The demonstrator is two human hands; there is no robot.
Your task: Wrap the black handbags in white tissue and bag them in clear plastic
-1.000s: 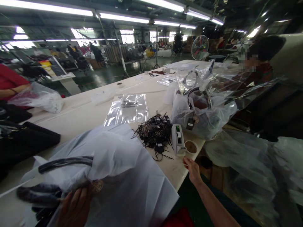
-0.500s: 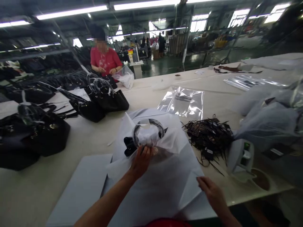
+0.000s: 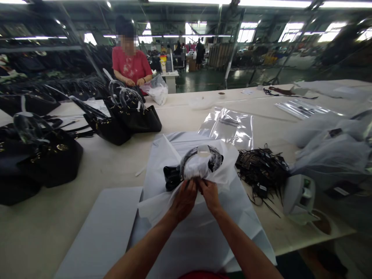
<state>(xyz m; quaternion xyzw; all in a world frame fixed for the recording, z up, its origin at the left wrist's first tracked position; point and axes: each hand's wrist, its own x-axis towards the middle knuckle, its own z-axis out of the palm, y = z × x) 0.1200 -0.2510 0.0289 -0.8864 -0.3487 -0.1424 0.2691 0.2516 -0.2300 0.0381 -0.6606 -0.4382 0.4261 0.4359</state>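
Note:
A handbag lies wrapped in white tissue paper (image 3: 223, 170) in front of me. Its plastic-covered handles (image 3: 186, 159) stand up in a loop, with crumpled white padding between them. A black glossy part (image 3: 171, 177) sticks out on the left. My left hand (image 3: 185, 199) and my right hand (image 3: 209, 194) meet at the foot of the handles, fingers closed on the tissue paper. Their fingertips are partly hidden by the paper. Beneath the bag is a large pale sheet (image 3: 244, 232).
Black handbags (image 3: 136, 120) stand on the table (image 3: 110, 162) at left. A white board (image 3: 101, 228) lies front left. Right of the bag are clear plastic bags (image 3: 229, 126), a heap of black tags (image 3: 263, 168) and a white dispenser (image 3: 299, 197). A co-worker (image 3: 132, 64) stands opposite.
My right hand has moved from the sheet's right corner up and left to join my left hand. The view has swung, and my left hand now sits slightly further right.

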